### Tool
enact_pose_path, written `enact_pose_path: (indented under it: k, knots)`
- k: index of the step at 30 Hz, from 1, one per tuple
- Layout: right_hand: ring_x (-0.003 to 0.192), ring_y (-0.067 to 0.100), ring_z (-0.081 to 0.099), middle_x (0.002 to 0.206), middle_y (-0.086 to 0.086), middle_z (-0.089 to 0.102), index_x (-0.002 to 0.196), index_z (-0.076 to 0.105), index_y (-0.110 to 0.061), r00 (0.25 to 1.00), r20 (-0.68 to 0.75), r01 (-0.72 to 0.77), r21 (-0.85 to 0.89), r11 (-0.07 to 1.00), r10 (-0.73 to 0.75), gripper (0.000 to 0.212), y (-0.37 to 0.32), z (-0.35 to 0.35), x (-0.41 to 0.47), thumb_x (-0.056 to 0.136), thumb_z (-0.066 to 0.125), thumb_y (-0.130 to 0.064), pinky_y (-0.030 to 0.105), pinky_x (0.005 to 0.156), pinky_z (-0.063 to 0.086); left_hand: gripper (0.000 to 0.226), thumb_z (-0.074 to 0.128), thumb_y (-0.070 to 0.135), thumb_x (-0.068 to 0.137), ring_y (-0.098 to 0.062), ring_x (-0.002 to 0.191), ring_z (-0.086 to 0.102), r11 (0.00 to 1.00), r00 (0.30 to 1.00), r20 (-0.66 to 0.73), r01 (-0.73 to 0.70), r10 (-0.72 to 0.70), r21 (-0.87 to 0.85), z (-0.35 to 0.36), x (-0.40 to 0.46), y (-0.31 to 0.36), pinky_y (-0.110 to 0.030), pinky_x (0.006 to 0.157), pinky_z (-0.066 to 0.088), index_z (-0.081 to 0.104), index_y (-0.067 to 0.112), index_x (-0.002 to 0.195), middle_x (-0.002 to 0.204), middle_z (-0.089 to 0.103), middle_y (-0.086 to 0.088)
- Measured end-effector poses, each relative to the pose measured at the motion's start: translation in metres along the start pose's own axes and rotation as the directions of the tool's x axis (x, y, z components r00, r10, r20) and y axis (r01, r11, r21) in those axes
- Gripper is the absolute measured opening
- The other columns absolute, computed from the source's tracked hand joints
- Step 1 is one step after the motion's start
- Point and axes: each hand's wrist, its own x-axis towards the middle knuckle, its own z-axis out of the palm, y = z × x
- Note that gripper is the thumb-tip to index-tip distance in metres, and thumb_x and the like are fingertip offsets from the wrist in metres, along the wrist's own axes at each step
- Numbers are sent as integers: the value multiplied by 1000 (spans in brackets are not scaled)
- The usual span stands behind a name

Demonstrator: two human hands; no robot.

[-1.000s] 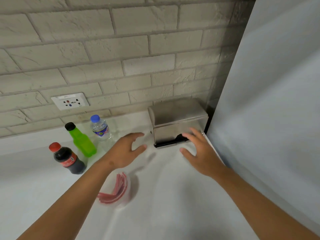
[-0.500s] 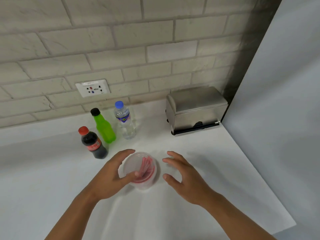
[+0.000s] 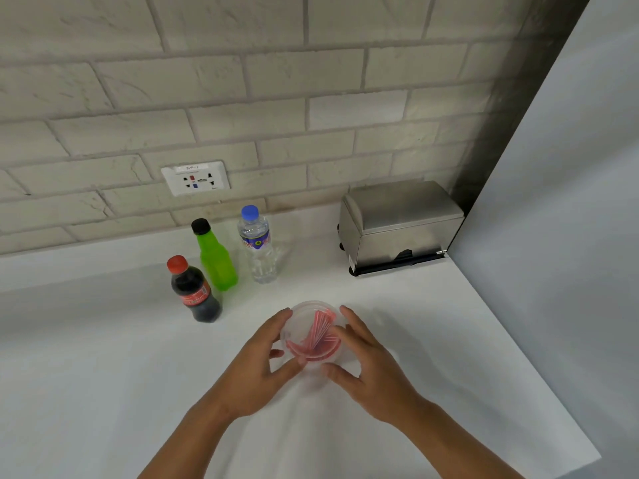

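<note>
Right of the cola bottle, the clear tub sits between left hand and right hand — both curled round it.

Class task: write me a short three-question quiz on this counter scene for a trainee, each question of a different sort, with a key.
1. True or false: the left hand and the right hand both hold the clear cup.
2. The cap of the cola bottle is: A) red B) blue C) black.
3. What stands in the back right corner of the counter?
Key: 1 true. 2 A. 3 the steel box.
</note>
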Motion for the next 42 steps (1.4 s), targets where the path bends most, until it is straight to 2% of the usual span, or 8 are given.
enact_pose_path:
  k: [5,17,21,26,29,32,36,42]
  knots:
    - [152,-12,19,172,-18,16,159,37,-27,997,-82,-12,-1,1000,12,79,7,-1,10,95,52,-70,2,113,24,68,66,42,100,-7,142,48,1000,1000,-17,-11,10,-29,20,14,2,-39,108,54,32,38,159,158,43,21]
    - [151,-10,23,169,-22,20,159,34,-32,994,-110,16,70,997,-8,78,23,-7,47,94,52,-72,8,115,28,65,56,35,106,-18,150,41,1000,997,-77,19,-21,-23,23,49,2,-53,112,48,27,25,163,166,38,6]
    - [152,-3,29,170,-22,22,159,32,-36,995,-95,10,76,997,-3,75,25,-12,69,95,53,-70,11,114,33,74,54,48,100,-15,152,37,999,992,-118,46,-48,-19,18,68,-2,-44,110,51,25,26,164,168,33,9]
    - [132,-35,22,146,-61,12,156,37,-33,992,-123,35,70,997,-26,64,26,-18,102,99,61,-51,-8,100,26,68,57,37,104,-15,152,33,999,989,-141,33,-34,-10,10,100,-3,-21,105,51,26,25,163,163,34,14]
    - [146,-16,22,165,-30,25,158,39,-29,994,-108,28,39,999,-24,66,33,-20,124,99,65,-44,13,117,28,68,54,26,108,-25,158,25,994,988,-146,70,-58,80,6,120,-4,-38,127,25,20,7,164,171,26,-9]
    - [151,9,28,169,2,28,158,40,-25,991,-135,-18,-17,1000,16,65,34,-20,139,100,65,-39,25,115,28,67,52,20,110,-29,158,26,993,987,-133,102,-94,60,2,137,-1,-46,128,24,17,4,164,171,26,-15]
    - [135,22,53,156,6,42,150,54,-19,986,-167,-9,-64,998,-1,54,29,-21,153,100,67,-34,40,108,51,66,50,15,110,-35,152,36,990,984,-142,117,-105,79,-1,156,-4,-48,125,29,15,4,164,166,33,-21]
    - [135,25,55,154,5,50,151,53,-18,988,-150,-61,-107,992,44,49,19,-27,175,103,63,-27,38,102,52,66,48,17,111,-37,147,42,982,979,-154,152,-134,109,-4,178,-6,-39,120,32,11,9,165,163,39,-22]
